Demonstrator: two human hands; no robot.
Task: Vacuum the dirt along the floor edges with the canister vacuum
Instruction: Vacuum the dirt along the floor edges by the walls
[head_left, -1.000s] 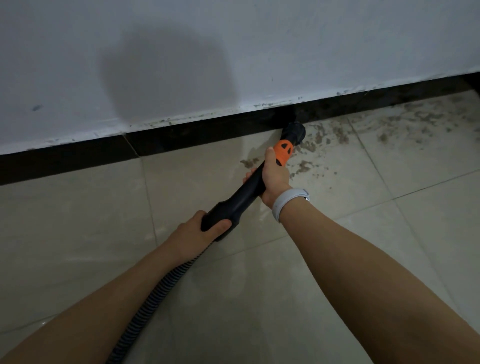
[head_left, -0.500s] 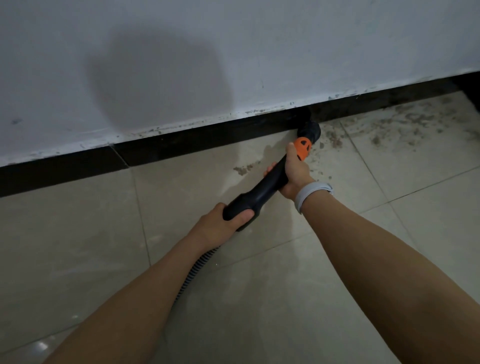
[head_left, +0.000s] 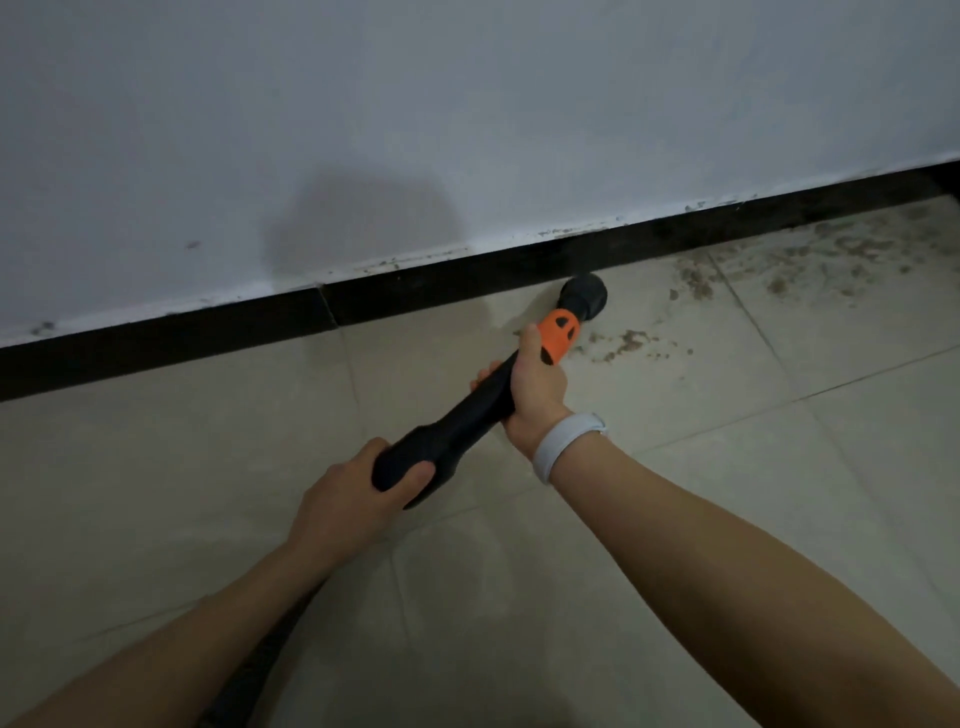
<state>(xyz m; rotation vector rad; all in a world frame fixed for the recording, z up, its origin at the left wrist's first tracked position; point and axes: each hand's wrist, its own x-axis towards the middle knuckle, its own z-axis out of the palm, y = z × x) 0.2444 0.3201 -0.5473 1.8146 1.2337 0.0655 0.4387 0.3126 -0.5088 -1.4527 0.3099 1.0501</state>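
Wall (head_left: 467, 104) fills upper frame; baseboard (head_left: 208, 332) runs along its foot, lower left to upper right, floor (head_left: 156, 493) below it. Vacuum wand (head_left: 467, 415) slants from centre up-right, nozzle (head_left: 584, 293) just beside baseboard. Left hand (head_left: 358, 493) grips wand's lower end; right hand (head_left: 535, 384) grips higher, below the nozzle. Dirt (head_left: 628, 343) lies right of nozzle; more dirt at upper right. Hose (head_left: 249, 670) trails to bottom left under left forearm.

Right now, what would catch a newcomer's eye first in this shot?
The black vacuum wand with its orange collar, gripped by the left hand at the rear and the right hand near the front. Its nozzle sits by the black baseboard, and brown dirt lies scattered to its right.
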